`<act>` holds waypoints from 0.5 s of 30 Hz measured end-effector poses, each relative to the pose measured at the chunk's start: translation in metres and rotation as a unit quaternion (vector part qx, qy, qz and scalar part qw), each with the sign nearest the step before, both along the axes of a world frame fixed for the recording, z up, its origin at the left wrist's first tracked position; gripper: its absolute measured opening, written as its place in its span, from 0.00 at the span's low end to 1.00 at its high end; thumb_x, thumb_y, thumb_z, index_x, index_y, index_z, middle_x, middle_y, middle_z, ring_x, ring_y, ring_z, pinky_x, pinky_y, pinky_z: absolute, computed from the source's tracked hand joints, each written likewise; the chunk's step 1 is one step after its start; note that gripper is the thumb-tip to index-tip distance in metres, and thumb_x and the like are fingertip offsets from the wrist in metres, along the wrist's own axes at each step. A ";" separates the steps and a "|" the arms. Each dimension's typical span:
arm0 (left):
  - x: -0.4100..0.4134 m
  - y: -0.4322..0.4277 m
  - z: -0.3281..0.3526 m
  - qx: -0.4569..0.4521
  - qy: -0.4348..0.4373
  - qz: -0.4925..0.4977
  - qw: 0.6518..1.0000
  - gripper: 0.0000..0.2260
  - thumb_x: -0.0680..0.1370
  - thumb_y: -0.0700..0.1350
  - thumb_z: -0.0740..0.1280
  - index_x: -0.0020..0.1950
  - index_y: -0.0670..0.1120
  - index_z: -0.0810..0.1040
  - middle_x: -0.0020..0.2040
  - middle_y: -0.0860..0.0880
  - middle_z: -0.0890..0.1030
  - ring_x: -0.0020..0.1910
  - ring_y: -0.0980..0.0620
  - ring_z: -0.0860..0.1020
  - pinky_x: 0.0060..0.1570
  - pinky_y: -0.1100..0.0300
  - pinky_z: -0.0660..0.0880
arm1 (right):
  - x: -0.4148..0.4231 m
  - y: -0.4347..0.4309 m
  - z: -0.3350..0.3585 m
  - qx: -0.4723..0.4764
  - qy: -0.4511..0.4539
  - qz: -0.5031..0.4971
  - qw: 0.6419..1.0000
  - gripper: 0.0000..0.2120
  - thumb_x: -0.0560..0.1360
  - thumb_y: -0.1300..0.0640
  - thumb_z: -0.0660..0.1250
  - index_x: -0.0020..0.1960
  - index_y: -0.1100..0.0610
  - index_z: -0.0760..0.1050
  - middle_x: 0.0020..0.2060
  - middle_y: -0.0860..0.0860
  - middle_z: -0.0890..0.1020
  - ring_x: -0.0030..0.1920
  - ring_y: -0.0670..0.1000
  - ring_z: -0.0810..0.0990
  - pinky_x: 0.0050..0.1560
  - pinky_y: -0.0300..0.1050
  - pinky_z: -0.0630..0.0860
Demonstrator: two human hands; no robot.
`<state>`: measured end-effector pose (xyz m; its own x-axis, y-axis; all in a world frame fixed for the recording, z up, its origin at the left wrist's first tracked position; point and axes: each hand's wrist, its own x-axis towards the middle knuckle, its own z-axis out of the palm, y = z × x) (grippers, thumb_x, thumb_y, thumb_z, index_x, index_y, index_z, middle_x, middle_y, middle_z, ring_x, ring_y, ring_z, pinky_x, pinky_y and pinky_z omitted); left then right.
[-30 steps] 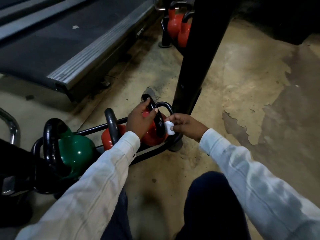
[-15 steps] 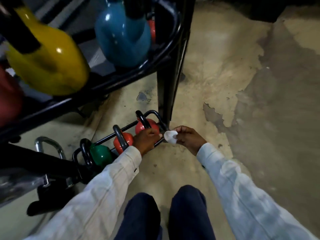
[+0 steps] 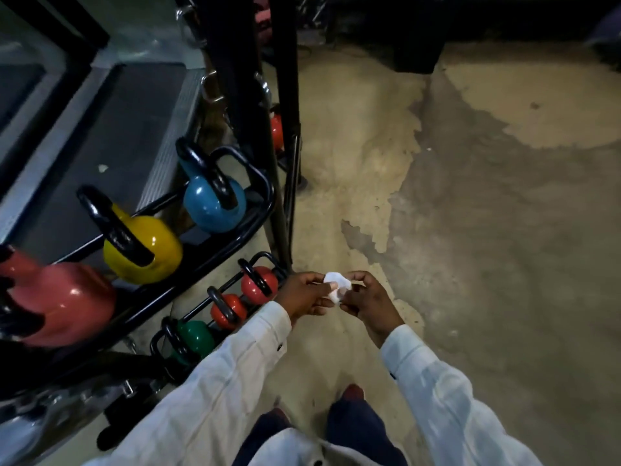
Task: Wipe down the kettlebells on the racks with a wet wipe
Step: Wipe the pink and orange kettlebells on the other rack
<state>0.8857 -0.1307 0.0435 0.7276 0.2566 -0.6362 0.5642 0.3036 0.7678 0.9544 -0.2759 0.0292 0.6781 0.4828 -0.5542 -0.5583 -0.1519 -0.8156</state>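
fingers of the left hand (image 3: 304,294) and the right hand (image 3: 366,299) are pinched on a crumpled white wet wipe (image 3: 337,286), held between them above the floor (image 3: 470,230). the wipe looks light, soft and limp, best bunched into a pad under the fingertips. left of the fingers, small red kettlebells (image 3: 258,284) sit on the low rack (image 3: 268,258); further left, blue (image 3: 215,205) and yellow (image 3: 142,248) ones. these are judged heavy, hard and glossy, best steadied by the black handles.
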 end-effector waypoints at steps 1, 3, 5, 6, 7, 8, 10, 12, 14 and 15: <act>0.010 -0.005 0.009 0.000 -0.006 -0.002 1.000 0.10 0.75 0.44 0.73 0.55 0.43 0.81 0.43 0.43 0.84 0.38 0.50 0.82 0.39 0.58 0.79 | 0.006 -0.006 0.010 0.006 -0.002 -0.001 1.000 0.10 0.75 0.65 0.69 0.50 0.53 0.73 0.42 0.52 0.81 0.46 0.52 0.79 0.48 0.45 0.76; 0.031 -0.018 0.025 -0.004 -0.018 -0.008 1.000 0.11 0.74 0.44 0.74 0.54 0.43 0.82 0.43 0.44 0.84 0.38 0.49 0.82 0.39 0.57 0.78 | 0.021 -0.017 0.028 0.014 -0.011 -0.020 1.000 0.06 0.76 0.62 0.69 0.49 0.54 0.75 0.41 0.51 0.82 0.45 0.51 0.80 0.47 0.44 0.76; 0.055 -0.031 0.037 -0.012 -0.034 -0.006 0.999 0.09 0.75 0.43 0.73 0.54 0.42 0.83 0.42 0.43 0.84 0.38 0.50 0.81 0.39 0.58 0.78 | 0.041 -0.030 0.040 0.006 -0.041 -0.041 0.998 0.03 0.77 0.59 0.68 0.51 0.55 0.78 0.43 0.52 0.83 0.46 0.50 0.80 0.46 0.43 0.76; 0.069 -0.036 0.043 -0.010 -0.041 -0.008 0.999 0.08 0.75 0.42 0.72 0.53 0.42 0.83 0.42 0.43 0.83 0.38 0.50 0.81 0.37 0.60 0.78 | 0.054 -0.035 0.045 -0.004 -0.068 -0.053 0.996 0.05 0.76 0.58 0.69 0.51 0.55 0.79 0.44 0.52 0.83 0.45 0.50 0.80 0.45 0.42 0.76; 0.082 -0.042 0.047 -0.007 -0.047 -0.010 0.999 0.07 0.76 0.42 0.71 0.54 0.43 0.83 0.43 0.44 0.83 0.38 0.50 0.80 0.36 0.61 0.78 | 0.067 -0.042 0.049 -0.021 -0.099 -0.066 0.993 0.07 0.74 0.59 0.70 0.53 0.55 0.80 0.45 0.52 0.83 0.44 0.50 0.80 0.44 0.42 0.76; 0.096 -0.047 0.051 -0.002 -0.051 -0.013 0.999 0.08 0.77 0.42 0.71 0.54 0.43 0.82 0.43 0.44 0.83 0.39 0.50 0.80 0.35 0.62 0.77 | 0.081 -0.047 0.053 -0.032 -0.125 -0.083 0.988 0.10 0.73 0.60 0.71 0.54 0.54 0.80 0.44 0.52 0.82 0.43 0.51 0.80 0.42 0.42 0.76; 0.128 -0.054 0.057 0.006 -0.067 -0.021 0.998 0.09 0.77 0.41 0.70 0.57 0.41 0.82 0.46 0.44 0.83 0.41 0.50 0.80 0.35 0.63 0.78 | 0.111 -0.057 0.061 -0.037 -0.157 -0.113 0.980 0.12 0.73 0.63 0.71 0.54 0.51 0.78 0.43 0.53 0.82 0.42 0.51 0.81 0.41 0.44 0.78; 0.162 -0.059 0.060 0.008 -0.082 -0.027 0.996 0.10 0.78 0.39 0.69 0.58 0.39 0.81 0.48 0.42 0.83 0.41 0.50 0.81 0.37 0.62 0.78 | 0.141 -0.064 0.067 -0.040 -0.163 -0.142 0.976 0.10 0.72 0.64 0.71 0.48 0.52 0.76 0.42 0.56 0.83 0.40 0.53 0.82 0.40 0.47 0.80; 0.195 -0.061 0.063 0.001 -0.091 -0.037 0.995 0.10 0.78 0.38 0.68 0.59 0.38 0.80 0.49 0.42 0.82 0.42 0.50 0.81 0.39 0.61 0.80 | 0.172 -0.068 0.067 -0.044 -0.163 -0.155 0.973 0.06 0.73 0.65 0.70 0.44 0.55 0.77 0.41 0.58 0.83 0.39 0.56 0.82 0.39 0.50 0.80; 0.213 -0.061 0.063 -0.007 -0.094 -0.044 0.995 0.10 0.79 0.38 0.67 0.59 0.38 0.79 0.49 0.42 0.82 0.43 0.50 0.81 0.40 0.61 0.80 | 0.187 -0.068 0.068 -0.049 -0.167 -0.152 0.973 0.04 0.74 0.65 0.69 0.43 0.57 0.79 0.41 0.58 0.84 0.39 0.56 0.82 0.39 0.51 0.80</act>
<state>1.0982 -0.1916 0.1068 0.8532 0.1788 -0.4901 0.4360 0.2715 0.8580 1.1415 -0.3443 0.0969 0.9314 0.1872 -0.3122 -0.2968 -0.1064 -0.9490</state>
